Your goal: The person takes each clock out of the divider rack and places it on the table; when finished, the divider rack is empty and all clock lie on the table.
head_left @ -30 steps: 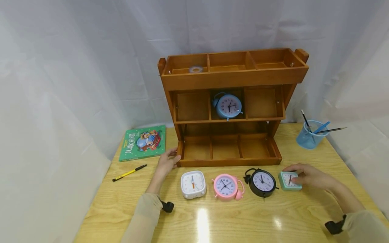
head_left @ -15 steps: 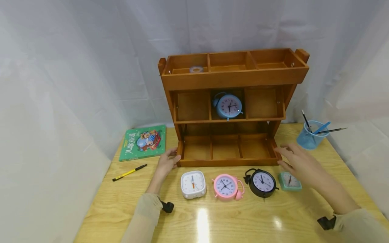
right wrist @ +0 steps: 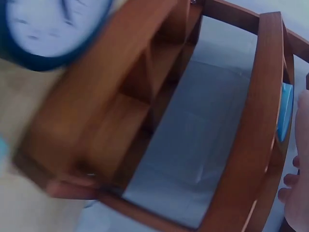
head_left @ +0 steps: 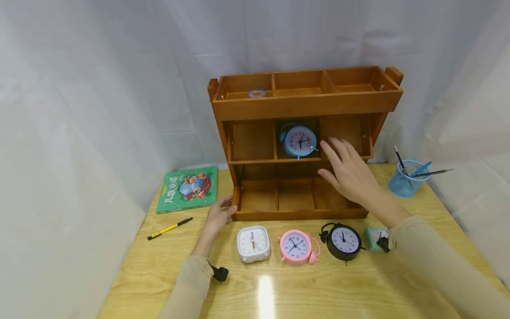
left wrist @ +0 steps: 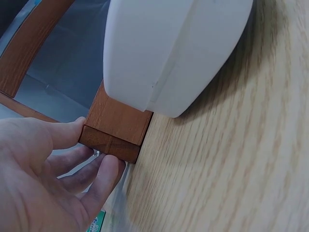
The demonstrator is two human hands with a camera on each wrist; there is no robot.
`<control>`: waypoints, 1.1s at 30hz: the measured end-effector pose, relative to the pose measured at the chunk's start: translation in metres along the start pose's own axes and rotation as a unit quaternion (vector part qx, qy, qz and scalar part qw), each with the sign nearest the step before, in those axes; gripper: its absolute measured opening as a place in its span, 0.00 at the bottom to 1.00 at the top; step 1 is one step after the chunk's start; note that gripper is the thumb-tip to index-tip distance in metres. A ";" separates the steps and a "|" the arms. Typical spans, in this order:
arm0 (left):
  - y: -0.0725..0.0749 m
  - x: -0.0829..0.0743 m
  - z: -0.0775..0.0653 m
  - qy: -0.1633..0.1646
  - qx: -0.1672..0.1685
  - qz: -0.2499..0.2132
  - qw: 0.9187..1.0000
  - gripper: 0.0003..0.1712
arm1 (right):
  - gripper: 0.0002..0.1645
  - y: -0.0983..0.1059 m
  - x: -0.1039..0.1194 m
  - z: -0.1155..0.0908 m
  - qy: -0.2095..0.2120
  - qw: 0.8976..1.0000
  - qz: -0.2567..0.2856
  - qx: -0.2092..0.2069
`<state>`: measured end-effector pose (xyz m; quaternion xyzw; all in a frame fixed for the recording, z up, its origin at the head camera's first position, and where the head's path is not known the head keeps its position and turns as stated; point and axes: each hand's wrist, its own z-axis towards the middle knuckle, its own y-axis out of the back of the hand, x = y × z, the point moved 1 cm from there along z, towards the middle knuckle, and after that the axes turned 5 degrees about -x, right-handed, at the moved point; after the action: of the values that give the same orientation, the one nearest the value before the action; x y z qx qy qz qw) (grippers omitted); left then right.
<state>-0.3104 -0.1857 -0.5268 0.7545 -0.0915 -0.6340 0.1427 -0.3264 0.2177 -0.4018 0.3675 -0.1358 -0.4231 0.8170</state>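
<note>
My left hand [head_left: 217,217] grips the lower left corner of a brown wooden shelf [head_left: 307,105]; in the left wrist view the thumb and fingers [left wrist: 99,186] meet around that corner [left wrist: 116,121]. With fingers spread, my right hand [head_left: 350,175] hovers before the shelf's middle tier, just right of a blue alarm clock [head_left: 300,141] lying tilted in the centre compartment. It holds nothing. On the table in front stand a white square clock [head_left: 253,243], a pink alarm clock [head_left: 295,247], a black alarm clock [head_left: 345,241] and a mint clock [head_left: 372,240], partly hidden by the right wrist.
A roll of tape [head_left: 256,93] lies in the top left compartment. To the left are a green book [head_left: 187,189] and a yellow pen [head_left: 169,228]. A blue mesh pen cup [head_left: 406,180] holds pencils at the right. White curtains [head_left: 159,66] surround the table.
My right hand has let go of the mint clock and moved up and left, past the shelf's lower right corner, to beside the blue clock. The left hand stays on the corner.
</note>
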 end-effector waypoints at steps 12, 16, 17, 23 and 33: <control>-0.003 0.004 0.002 -0.003 -0.004 -0.001 1.000 0.29 | 0.46 -0.013 0.007 0.078 -0.041 0.996 0.009 0.082; -0.002 0.004 0.003 -0.001 -0.008 -0.001 1.000 0.29 | 0.47 -0.017 0.008 0.088 -0.065 0.991 0.025 0.114; -0.001 0.004 0.002 -0.001 -0.007 -0.001 1.000 0.29 | 0.47 -0.018 0.008 0.090 -0.068 0.990 0.026 0.121; 0.001 0.006 0.004 0.001 -0.008 -0.002 1.000 0.30 | 0.45 -0.023 0.009 0.106 -0.090 0.978 0.021 0.187; 0.001 0.004 0.002 -0.002 -0.010 -0.001 1.000 0.29 | 0.45 -0.023 0.013 0.123 -0.126 0.952 0.069 0.271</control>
<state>-0.3120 -0.1879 -0.5303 0.7520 -0.0842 -0.6365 0.1495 -0.3975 0.1387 -0.3344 0.5091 -0.3720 -0.3556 0.6900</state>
